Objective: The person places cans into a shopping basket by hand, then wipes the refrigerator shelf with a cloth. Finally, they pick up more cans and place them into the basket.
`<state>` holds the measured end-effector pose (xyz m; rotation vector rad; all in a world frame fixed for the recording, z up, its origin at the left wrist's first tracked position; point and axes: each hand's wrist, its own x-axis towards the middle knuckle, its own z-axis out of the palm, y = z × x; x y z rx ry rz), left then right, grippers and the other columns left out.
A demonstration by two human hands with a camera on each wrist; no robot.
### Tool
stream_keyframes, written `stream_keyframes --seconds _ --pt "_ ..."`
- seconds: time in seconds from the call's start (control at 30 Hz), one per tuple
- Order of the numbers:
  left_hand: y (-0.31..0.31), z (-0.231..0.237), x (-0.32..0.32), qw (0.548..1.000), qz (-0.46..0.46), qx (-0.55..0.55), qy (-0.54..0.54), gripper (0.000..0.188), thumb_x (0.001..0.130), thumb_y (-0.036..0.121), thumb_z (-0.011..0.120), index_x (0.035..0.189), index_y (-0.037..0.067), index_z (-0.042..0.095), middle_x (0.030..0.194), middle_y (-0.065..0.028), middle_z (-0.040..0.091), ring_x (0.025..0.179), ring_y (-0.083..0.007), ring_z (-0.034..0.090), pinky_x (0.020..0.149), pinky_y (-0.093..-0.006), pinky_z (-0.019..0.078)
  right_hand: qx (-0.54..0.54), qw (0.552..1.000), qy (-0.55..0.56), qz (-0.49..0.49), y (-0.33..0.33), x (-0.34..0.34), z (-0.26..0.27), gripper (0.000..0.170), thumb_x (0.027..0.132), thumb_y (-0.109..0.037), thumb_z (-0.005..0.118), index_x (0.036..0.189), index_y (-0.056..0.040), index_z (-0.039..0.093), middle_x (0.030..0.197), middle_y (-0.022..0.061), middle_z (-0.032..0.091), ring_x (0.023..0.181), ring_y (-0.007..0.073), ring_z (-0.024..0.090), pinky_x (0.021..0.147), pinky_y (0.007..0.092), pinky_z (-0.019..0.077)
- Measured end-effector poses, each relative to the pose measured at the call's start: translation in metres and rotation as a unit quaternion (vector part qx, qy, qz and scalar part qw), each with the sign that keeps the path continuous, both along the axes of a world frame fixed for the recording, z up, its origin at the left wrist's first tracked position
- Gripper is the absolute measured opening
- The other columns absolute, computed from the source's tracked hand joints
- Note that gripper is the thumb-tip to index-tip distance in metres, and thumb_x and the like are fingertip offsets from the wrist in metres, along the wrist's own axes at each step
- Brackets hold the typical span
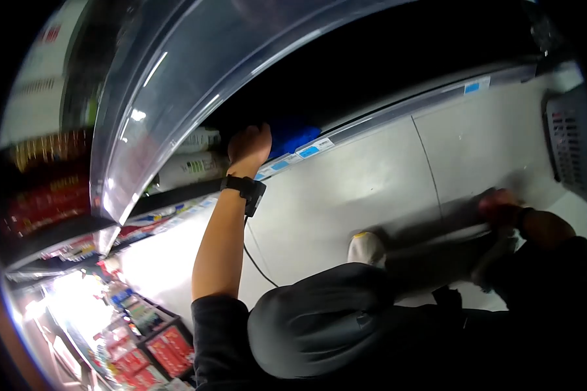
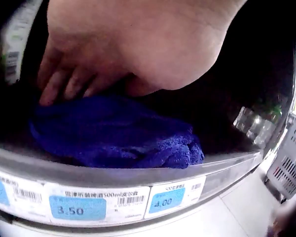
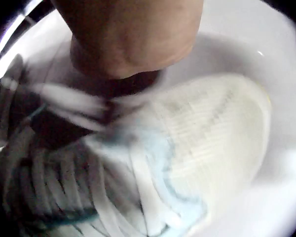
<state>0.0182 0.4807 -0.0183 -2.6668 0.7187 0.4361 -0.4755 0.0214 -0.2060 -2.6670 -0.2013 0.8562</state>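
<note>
My left hand (image 1: 249, 144) reaches onto a dark low shelf, with a black band around the wrist. In the left wrist view its bent fingers and thumb hold the top of a bunched blue cloth (image 2: 113, 133), which lies along the shelf's front edge. My right hand (image 1: 497, 203) hangs low over the floor, blurred and in shadow. A white shoe with pale blue trim (image 3: 207, 133) fills much of the right wrist view just below that hand; the fingers are mostly hidden, and I cannot tell whether they hold anything.
Price labels (image 2: 79, 207) run along the shelf edge. Wrapped goods (image 1: 192, 166) stand left of my left hand, beneath a curved clear panel (image 1: 176, 78). A grey basket (image 1: 571, 140) sits at the far right on the pale tiled floor (image 1: 346, 176). Red packs (image 1: 169, 348) are stacked at lower left.
</note>
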Motion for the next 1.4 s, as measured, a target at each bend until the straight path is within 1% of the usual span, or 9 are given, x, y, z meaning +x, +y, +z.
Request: stream_keyframes --seconds 0.13,0.2,0.3,0.47,0.6,0.67,0.77,1.0,1.4 --pt "0.038 -0.011 -0.029 0.98 -0.112 -0.136 -0.096 0.034 0.096 0.027 0.045 0.113 0.004 0.063 0.121 -0.0178 0.065 0.101 -0.0427 0.063 0.089 -0.0484 0.0506 0.104 0.903 -0.24 0.341 0.088 0.115 0.081 0.017 0.084 -0.024 0.063 0.073 -0.0193 0.052 0.074 -0.0011 0.053 0.07 0.0148 0.056 0.06 0.0305 0.0449" --pt "0.039 -0.008 -0.042 0.983 -0.002 -0.178 -0.047 0.038 0.096 0.027 0.048 0.124 0.005 0.06 0.129 -0.0204 0.06 0.112 -0.0419 0.058 0.095 -0.0467 0.048 0.183 0.857 -0.359 0.322 0.135 0.179 0.113 0.01 0.083 -0.024 0.066 0.079 -0.0197 0.057 0.07 -0.0043 0.048 0.066 0.0135 0.052 0.056 0.0295 0.041" --pt "0.046 -0.008 -0.083 0.873 0.044 -0.483 -0.054 0.041 0.095 0.017 0.054 0.133 0.002 0.055 0.142 -0.0228 0.048 0.133 -0.0397 0.042 0.11 -0.0425 0.0357 0.207 0.787 -0.511 0.278 0.196 0.262 0.135 0.01 0.083 -0.024 0.066 0.084 -0.0167 0.059 0.069 -0.0024 0.048 0.065 0.0151 0.053 0.056 0.0302 0.04" --pt "0.089 -0.02 -0.152 0.849 0.058 -0.521 -0.064 0.038 0.091 0.01 0.059 0.128 0.002 0.057 0.138 -0.0211 0.051 0.129 -0.0392 0.045 0.108 -0.0439 0.0376 0.077 0.907 -0.361 0.204 0.285 0.36 0.204 0.019 0.088 -0.015 0.06 0.106 -0.0103 0.065 0.106 0.0068 0.061 0.097 0.0232 0.057 0.08 0.037 0.0473" --pt "0.118 -0.031 -0.191 0.808 0.176 -0.562 -0.018 0.034 0.093 0.007 0.057 0.126 0.004 0.059 0.136 -0.0191 0.053 0.128 -0.0372 0.046 0.109 -0.0421 0.036 0.052 0.9 -0.404 0.154 0.336 0.398 0.19 0.039 0.085 -0.01 0.058 0.123 -0.0141 0.062 0.12 0.0148 0.057 0.11 0.031 0.054 0.091 0.0426 0.0463" --pt "0.132 -0.04 -0.199 0.786 0.197 -0.585 -0.039 0.033 0.092 0.007 0.057 0.125 0.004 0.059 0.133 -0.0185 0.054 0.126 -0.036 0.048 0.107 -0.0413 0.0374 -0.03 0.928 -0.334 0.161 0.353 0.414 0.184 0.051 0.093 -0.016 0.055 0.143 -0.021 0.049 0.145 0.0162 0.042 0.128 0.0376 0.044 0.103 0.0469 0.0423" --pt "0.151 -0.044 -0.208 0.772 0.225 -0.592 -0.058 0.032 0.092 0.007 0.057 0.124 0.002 0.059 0.132 -0.0191 0.052 0.125 -0.0368 0.048 0.106 -0.0427 0.0389 -0.148 0.946 -0.225 0.183 0.363 0.436 0.189 0.053 0.097 -0.019 0.051 0.148 -0.0265 0.041 0.147 0.0156 0.038 0.13 0.0359 0.041 0.105 0.0478 0.041" --pt "0.176 -0.054 -0.208 0.715 0.276 -0.637 -0.08 0.024 0.092 0.005 0.056 0.115 0.001 0.061 0.125 -0.0181 0.057 0.117 -0.036 0.053 0.1 -0.0415 0.0426 -0.186 0.966 -0.179 0.032 0.309 0.44 0.191 0.052 0.102 -0.033 0.045 0.151 -0.0234 0.033 0.146 0.0174 0.038 0.133 0.0368 0.041 0.103 0.0491 0.0446" --pt "0.152 -0.056 -0.17 0.653 0.272 -0.705 -0.039 0.019 0.09 0.0 0.054 0.108 0.0 0.06 0.112 -0.0159 0.061 0.108 -0.0337 0.057 0.096 -0.0383 0.0445 -0.395 0.864 -0.14 -0.279 0.105 0.373 0.145 0.057 0.099 -0.043 0.044 0.146 -0.0119 0.035 0.139 0.0192 0.043 0.127 0.0392 0.043 0.101 0.0542 0.0418"
